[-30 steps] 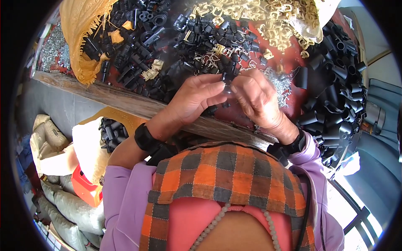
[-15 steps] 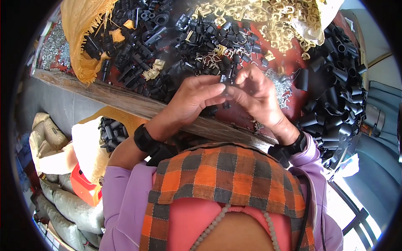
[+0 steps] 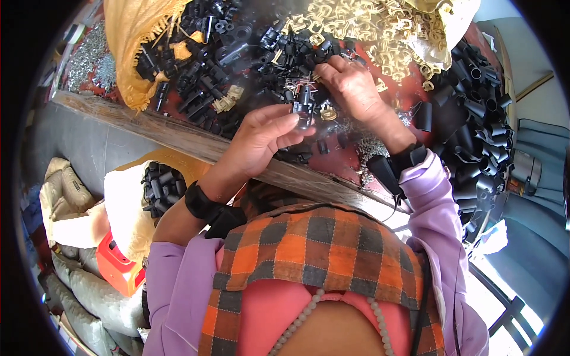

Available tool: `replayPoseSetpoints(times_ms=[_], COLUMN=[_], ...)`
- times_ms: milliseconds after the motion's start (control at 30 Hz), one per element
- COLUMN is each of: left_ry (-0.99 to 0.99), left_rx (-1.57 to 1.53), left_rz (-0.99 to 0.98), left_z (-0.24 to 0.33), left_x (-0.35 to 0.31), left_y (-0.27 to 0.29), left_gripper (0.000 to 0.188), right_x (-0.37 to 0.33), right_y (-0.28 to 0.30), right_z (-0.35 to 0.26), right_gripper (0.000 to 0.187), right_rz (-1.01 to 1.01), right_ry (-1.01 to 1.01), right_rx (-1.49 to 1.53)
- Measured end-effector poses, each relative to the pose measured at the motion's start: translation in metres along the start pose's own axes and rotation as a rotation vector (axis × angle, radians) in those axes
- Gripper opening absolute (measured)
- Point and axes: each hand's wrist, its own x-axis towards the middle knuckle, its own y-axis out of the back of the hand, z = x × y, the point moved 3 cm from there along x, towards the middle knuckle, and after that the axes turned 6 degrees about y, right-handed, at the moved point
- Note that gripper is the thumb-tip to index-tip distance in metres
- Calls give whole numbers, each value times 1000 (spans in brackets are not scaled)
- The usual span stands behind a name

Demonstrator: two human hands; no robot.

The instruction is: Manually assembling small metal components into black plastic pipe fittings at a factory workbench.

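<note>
Black plastic fitting (image 3: 303,110), small, sits just off centre toward twelve o'clock, pinched between the thumb and fingers of the person's left hand (image 3: 267,135). Farther out at twelve lies a heap of small black parts (image 3: 292,57); the right hand (image 3: 356,92), at one o'clock, reaches into its edge, fingertips partly hidden, so whether they grip anything cannot be told. Gold-coloured clips (image 3: 380,29) spread beyond it, black tubes (image 3: 475,127) at half past two, a yellow woven sack (image 3: 127,41) at ten. Work looks partway: one piece in hand, seemingly unfinished, and many parts loose. At nine, a pale bag (image 3: 123,202) holds black pieces (image 3: 162,185); whether these are finished is unclear.
</note>
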Motion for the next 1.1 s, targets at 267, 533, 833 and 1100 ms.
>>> replayPoseSetpoints(times_ms=[267, 533, 833, 1100], left_ry=[-184, -232, -223, -103], left_rx=[2, -44, 12, 82], left_rz=[-12, -201, -152, -90], left_z=[-5, -19, -50, -62], left_x=[-5, -12, -29, -34], left_y=[-2, -33, -48, -54], left_gripper=[27, 27, 25, 22], right_x=[-30, -58, -93, -132], right_y=[13, 28, 48, 47], right_z=[-17, -51, -87, -82], right_gripper=[8, 13, 13, 12], right_rz=[-76, 149, 309, 376], right_ry=[-575, -866, -427, -492], right_rx=[1620, 1876, 1063, 1244])
